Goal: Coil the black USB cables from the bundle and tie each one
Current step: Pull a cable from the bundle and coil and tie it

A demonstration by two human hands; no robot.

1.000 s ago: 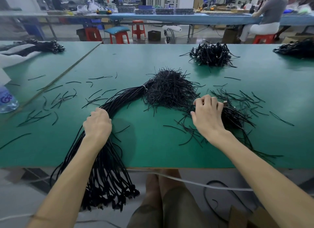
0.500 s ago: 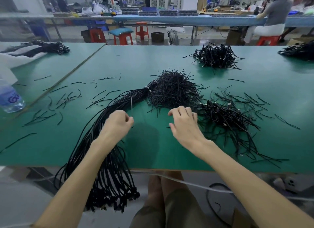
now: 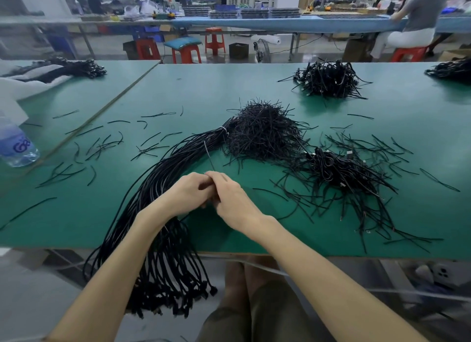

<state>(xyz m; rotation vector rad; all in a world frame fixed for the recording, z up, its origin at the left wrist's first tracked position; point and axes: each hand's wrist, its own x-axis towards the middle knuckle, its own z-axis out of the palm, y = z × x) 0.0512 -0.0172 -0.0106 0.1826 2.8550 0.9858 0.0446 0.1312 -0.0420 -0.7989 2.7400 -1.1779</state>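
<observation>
Nearest of all, the plug ends of the long bundle of black USB cables [image 3: 153, 186] hang off the front edge of the green desk [image 3: 254, 91]. From there the bundle's long axis runs away and to the right, up to a neck bound with a thin white band [image 3: 224, 130].

Both hands meet just right of the bundle's middle stretch. The left hand [image 3: 188, 193] reaches in across the bundle with fingers curled, the right hand [image 3: 232, 201] presses up against it, and together they pinch one thin dark strand [image 3: 209, 154]. It is probably a single cable being drawn out, though it is too fine to tell for sure.

That strand rises from the fingertips and heads away towards the bundle's bound neck, almost parallel with the bundle. So the pull should come back towards the person, along the bundle's line. The left hand is nearer the bundle and suited to steady it.

Past the neck lies a bristly heap of short black wire ties [image 3: 262, 135]. To its right, well away from the bundle, sits a pile of coiled black cables [image 3: 339, 168].
</observation>
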